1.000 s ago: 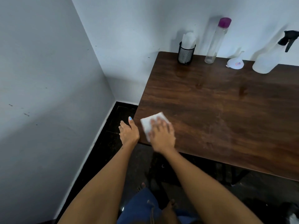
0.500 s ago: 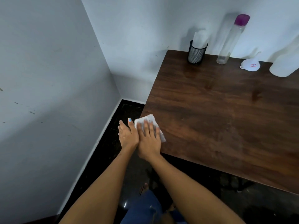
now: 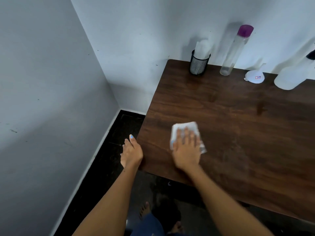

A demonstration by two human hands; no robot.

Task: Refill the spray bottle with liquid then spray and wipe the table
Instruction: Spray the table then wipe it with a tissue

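Wiping stage of the task. The right hand (image 3: 186,150) lies flat, fingers spread, pressing a folded white cloth (image 3: 185,132) onto the wooden table (image 3: 238,125) near its near-left corner; an open palm rather than a pinch spreads pressure over the whole cloth, which suits broad strokes. The left hand (image 3: 131,153) rests loosely against the table's left edge just beyond the near corner, holding nothing, its thumb raised; it probably steadies the body or stands ready to catch what is swept off. Along the far edge, against the wall and clear of the wiping area, stand from left to right a black mesh cup (image 3: 199,64) with white sheets in it, a tall clear bottle (image 3: 234,51) with a purple cap, a small white funnel (image 3: 254,77) resting wide end down, and the spray bottle (image 3: 293,74), cut off at the right border. Its placement, set aside with the funnel, suggests refilling and spraying are finished. The right hand is blurred, consistent with a stroke in progress
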